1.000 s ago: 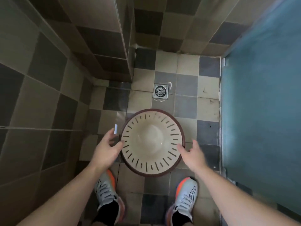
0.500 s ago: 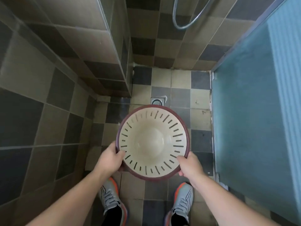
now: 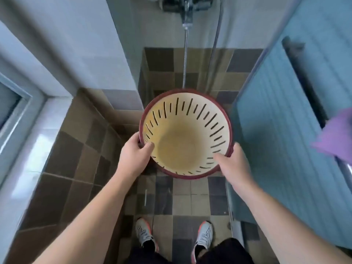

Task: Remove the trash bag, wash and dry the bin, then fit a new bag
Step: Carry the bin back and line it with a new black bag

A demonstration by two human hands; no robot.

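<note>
Cream plastic with a dark red rim: a round slotted bin (image 3: 185, 134) is being held up in the air in front of the person, its open mouth facing the camera so the bare inside and rows of narrow dark slots in the wall are showing. No bag is showing inside it.

The left hand (image 3: 133, 155) is gripping the rim on the bin's left side, with the thumb curling over the edge onto the inner wall and the fingers wrapping behind. The right hand (image 3: 233, 164) is gripping the rim on the lower right side in the same way, thumb lying inside and fingers out of sight behind the wall. Both forearms are reaching forward from the bottom corners of the picture.

Below the bin, a floor of brown, tan and grey checkered tiles (image 3: 182, 195) is stretching away, and two grey sneakers with orange trim (image 3: 203, 235) are standing on it, well apart from the bin. A metal shower hose (image 3: 185, 60) is hanging down the far wall from a dark fitting (image 3: 187, 6) at the top and passing behind the bin's far rim. A blue ribbed door (image 3: 282, 119) is standing along the right, with a purple cloth (image 3: 337, 136) draping at its right edge. Pale wall tiles and a window frame (image 3: 21, 103) are filling the left side.
</note>
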